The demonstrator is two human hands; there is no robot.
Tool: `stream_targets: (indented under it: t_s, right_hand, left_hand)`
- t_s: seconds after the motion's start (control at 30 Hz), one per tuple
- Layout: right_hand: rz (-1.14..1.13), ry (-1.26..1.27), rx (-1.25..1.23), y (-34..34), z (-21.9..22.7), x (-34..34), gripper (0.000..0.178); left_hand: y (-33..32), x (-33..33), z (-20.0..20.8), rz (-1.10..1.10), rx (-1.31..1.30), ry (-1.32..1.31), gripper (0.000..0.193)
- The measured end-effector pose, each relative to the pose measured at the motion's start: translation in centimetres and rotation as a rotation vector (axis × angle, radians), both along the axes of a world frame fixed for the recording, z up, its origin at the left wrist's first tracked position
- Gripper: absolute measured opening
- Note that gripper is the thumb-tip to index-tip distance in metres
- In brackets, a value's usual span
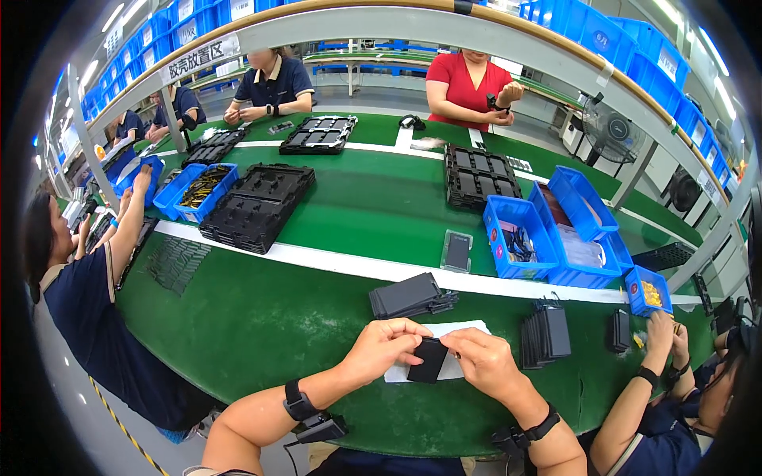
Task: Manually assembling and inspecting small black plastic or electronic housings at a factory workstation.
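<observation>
My left hand pinches the upper left edge of a flat black rectangular block, its thumb and fingers closed on it. At the upper right corner of the same block, my right hand grips with its fingertips. The block is tilted above a white sheet on the green table. Just beyond my hands lies a fanned pile of similar black blocks. More black blocks stand on edge in a row right of my right hand. Whether the block has finer parts under my fingers is hidden.
Blue bins with cables and sheets stand beyond to the right. Stacked black trays sit at the far left, beside a blue bin of yellow-black parts. A co-worker's hands work at the right by a small bin. Other people sit around the table.
</observation>
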State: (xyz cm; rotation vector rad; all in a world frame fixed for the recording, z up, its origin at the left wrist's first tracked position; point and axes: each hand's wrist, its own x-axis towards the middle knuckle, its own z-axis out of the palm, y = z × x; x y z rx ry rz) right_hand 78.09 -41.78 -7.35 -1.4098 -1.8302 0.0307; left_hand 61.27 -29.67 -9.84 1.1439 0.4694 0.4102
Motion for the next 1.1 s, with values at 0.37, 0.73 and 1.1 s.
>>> stream_targets:
  t_s: [0.37,0.73,1.1]
  right_hand:
    - [-0.157,0.507,-0.354,-0.6,0.6,-0.3,0.015]
    - [-0.145,0.265,-0.167,-0.6,0.7,-0.4,0.005]
    - [-0.144,0.171,-0.08,-0.4,-0.1,-0.7,0.007]
  left_hand:
    - [-1.6,-0.1,0.8,0.069,0.154,0.045,0.023]
    - [-1.7,-0.2,0.4,0.02,0.174,-0.01,0.026]
    - [-1.5,0.0,0.0,-0.029,0.166,0.144,0.031]
